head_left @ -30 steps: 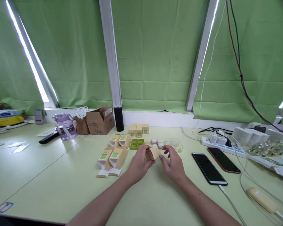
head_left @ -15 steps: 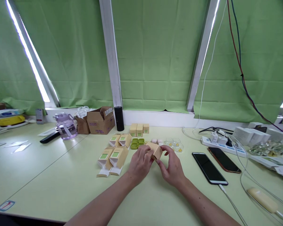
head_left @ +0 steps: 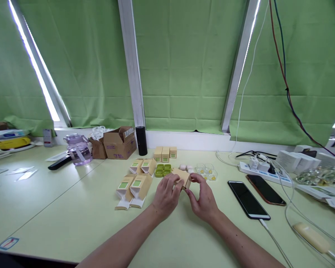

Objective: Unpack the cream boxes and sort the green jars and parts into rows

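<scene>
left hand (head_left: 166,195) and right hand (head_left: 203,199) pinching a small tan carton (head_left: 183,177) between their fingertips above the middle of the pale green worktop (head_left: 72,212), open cartons (head_left: 134,186) just left, green trays (head_left: 162,170) behind, black phone (head_left: 248,199) toward the right edge

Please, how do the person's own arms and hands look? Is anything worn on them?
The left forearm and right forearm are bare to the picture's edge; no sleeve shows. The left hand and right hand wear no gloves. No watch, bracelet or ring is visible.
</scene>
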A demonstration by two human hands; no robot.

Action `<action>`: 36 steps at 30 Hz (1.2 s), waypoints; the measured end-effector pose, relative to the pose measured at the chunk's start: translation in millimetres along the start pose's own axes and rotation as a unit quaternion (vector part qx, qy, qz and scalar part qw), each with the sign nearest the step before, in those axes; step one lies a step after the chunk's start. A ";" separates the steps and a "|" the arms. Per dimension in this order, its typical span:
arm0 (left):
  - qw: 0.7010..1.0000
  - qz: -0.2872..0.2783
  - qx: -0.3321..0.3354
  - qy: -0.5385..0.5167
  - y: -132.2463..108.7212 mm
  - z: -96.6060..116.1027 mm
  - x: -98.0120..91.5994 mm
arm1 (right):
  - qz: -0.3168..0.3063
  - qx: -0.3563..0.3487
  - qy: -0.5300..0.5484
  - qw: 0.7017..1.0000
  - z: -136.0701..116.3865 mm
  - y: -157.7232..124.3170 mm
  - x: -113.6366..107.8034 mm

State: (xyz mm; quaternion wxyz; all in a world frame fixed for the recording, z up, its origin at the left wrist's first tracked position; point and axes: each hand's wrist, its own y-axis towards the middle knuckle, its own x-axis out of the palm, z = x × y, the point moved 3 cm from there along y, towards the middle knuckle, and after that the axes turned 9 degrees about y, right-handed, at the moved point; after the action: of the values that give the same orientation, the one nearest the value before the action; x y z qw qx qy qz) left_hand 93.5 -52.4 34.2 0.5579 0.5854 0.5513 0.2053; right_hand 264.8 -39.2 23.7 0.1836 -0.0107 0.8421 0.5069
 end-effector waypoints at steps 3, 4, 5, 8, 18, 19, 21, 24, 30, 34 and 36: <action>1.000 -0.006 -0.004 0.000 0.7 0.6 -0.3 | -0.002 0.019 0.000 1.000 3.1 -1.5 0.4; 1.000 -0.007 -0.005 -0.001 1.4 0.7 -0.9 | -0.001 0.024 0.000 1.000 3.5 -1.7 0.5; 1.000 -0.009 -0.005 -0.002 2.1 0.9 -1.4 | 0.000 0.028 -0.001 1.000 3.7 -1.8 0.5; 1.000 -0.019 -0.005 -0.005 3.7 1.2 -2.0 | 0.000 0.035 -0.004 0.999 3.1 -1.6 0.8; 0.992 -0.087 -0.060 -0.065 2.4 -1.0 2.8 | -0.001 0.072 0.006 0.997 6.0 -1.8 -1.2; 0.990 -0.098 -0.068 -0.074 2.0 -2.0 3.1 | 0.003 0.078 0.007 0.997 6.9 -1.8 -1.9; 0.985 -0.121 -0.085 -0.092 1.0 -3.9 3.8 | 0.010 0.089 0.008 0.996 8.2 -1.4 -3.1; 0.976 -0.146 -0.109 -0.118 -0.8 -5.5 5.4 | 0.011 0.101 0.019 0.995 7.8 0.5 -4.2; 0.966 -0.155 -0.133 -0.161 -4.5 -6.5 7.9 | 0.019 0.106 0.032 0.994 6.1 3.2 -5.5; 0.955 -0.180 -0.152 -0.179 -6.0 -5.6 8.7 | 0.036 0.088 0.024 0.995 9.2 3.5 -6.0; 0.947 -0.199 -0.169 -0.186 -5.9 -5.0 8.9 | 0.053 0.066 0.017 0.996 10.9 4.5 -6.8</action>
State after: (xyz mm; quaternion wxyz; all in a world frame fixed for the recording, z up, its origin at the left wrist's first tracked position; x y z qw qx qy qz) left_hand 89.5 -43.8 27.1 0.7709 0.3882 0.5004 0.0677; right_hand 273.5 -28.8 25.1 0.1422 0.0371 0.8762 0.4590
